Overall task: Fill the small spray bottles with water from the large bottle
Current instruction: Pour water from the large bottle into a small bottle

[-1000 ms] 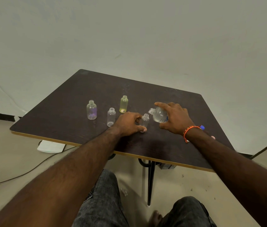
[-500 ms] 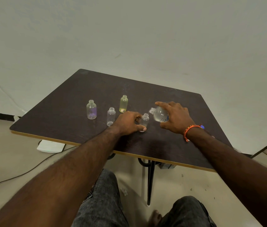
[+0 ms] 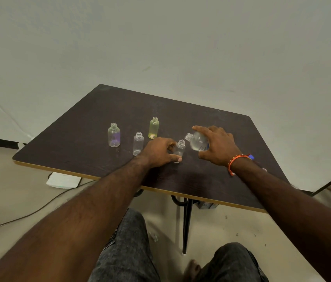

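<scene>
large bottle [image 3: 198,141] slightly higher than before, label unreadable, in right hand [image 3: 218,146]; left hand [image 3: 158,151] around small bottle [image 3: 179,150]

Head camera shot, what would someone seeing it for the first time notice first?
Two bare arms reach over a dark table: the right hand tips a large clear bottle so its mouth hangs beside the open neck of a small bottle, which the left hand grips. Left of them stand three more uncapped small bottles: purple-tinted, clear, yellow-green.
</scene>
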`<state>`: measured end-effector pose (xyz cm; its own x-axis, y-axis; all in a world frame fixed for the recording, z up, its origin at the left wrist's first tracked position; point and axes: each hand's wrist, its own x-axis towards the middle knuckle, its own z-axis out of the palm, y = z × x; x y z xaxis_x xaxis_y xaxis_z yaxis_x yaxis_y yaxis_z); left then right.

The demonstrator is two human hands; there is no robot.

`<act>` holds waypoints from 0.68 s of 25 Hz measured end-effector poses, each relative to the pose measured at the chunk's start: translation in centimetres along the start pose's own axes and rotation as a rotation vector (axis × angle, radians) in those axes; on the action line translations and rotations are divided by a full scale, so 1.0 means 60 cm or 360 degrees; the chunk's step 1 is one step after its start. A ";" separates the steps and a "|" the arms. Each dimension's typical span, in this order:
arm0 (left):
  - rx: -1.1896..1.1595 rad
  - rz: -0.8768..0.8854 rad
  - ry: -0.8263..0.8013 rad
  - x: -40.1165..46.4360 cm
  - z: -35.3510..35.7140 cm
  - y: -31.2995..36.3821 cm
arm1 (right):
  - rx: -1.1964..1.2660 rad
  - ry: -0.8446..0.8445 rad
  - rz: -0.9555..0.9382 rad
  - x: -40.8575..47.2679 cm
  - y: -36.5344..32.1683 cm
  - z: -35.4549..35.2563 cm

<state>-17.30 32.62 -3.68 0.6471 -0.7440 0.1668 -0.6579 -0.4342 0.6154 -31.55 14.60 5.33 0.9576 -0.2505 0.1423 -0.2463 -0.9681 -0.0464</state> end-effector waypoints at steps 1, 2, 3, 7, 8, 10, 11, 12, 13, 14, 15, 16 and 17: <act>-0.0014 -0.0007 -0.0003 0.000 0.001 -0.001 | 0.0001 0.0004 0.0002 0.000 -0.001 0.000; -0.0021 -0.0011 -0.0009 0.000 0.002 -0.002 | 0.0001 0.0009 0.0004 0.000 -0.001 0.000; -0.0020 -0.0014 -0.0015 0.000 0.003 -0.002 | 0.0003 0.0011 0.0005 0.001 -0.002 0.000; -0.0019 -0.0015 -0.0009 0.001 0.000 0.001 | -0.0003 0.0000 -0.0002 0.000 -0.001 0.000; -0.0018 -0.0013 -0.0005 0.001 -0.001 0.002 | -0.0001 0.0007 0.0000 0.000 0.000 0.000; -0.0021 -0.0014 -0.0006 0.001 0.000 0.002 | 0.0003 0.0015 0.0005 0.000 0.000 -0.001; -0.0023 -0.0015 -0.0006 0.001 0.001 0.002 | 0.0002 0.0012 0.0005 0.000 0.000 -0.001; -0.0024 -0.0012 -0.0006 0.002 0.002 0.001 | 0.0000 0.0008 0.0004 0.000 0.000 -0.001; -0.0022 -0.0012 -0.0010 0.002 0.003 0.001 | -0.0002 0.0006 0.0002 0.000 0.001 -0.001; -0.0016 -0.0011 -0.0012 0.002 0.004 0.001 | -0.0002 0.0004 0.0001 0.000 0.001 -0.001; -0.0010 -0.0014 -0.0015 0.003 0.004 0.001 | 0.0001 0.0004 0.0002 0.000 0.002 -0.001; -0.0003 -0.0014 -0.0015 0.003 0.004 0.002 | 0.0006 0.0004 0.0002 0.000 0.002 -0.001; 0.0003 -0.0014 -0.0012 0.002 0.003 0.003 | 0.0009 0.0005 0.0003 0.000 0.003 -0.001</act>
<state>-17.38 32.35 -3.71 0.6499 -0.7439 0.1555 -0.6528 -0.4416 0.6155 -31.57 14.45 5.37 0.9567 -0.2524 0.1450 -0.2473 -0.9675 -0.0525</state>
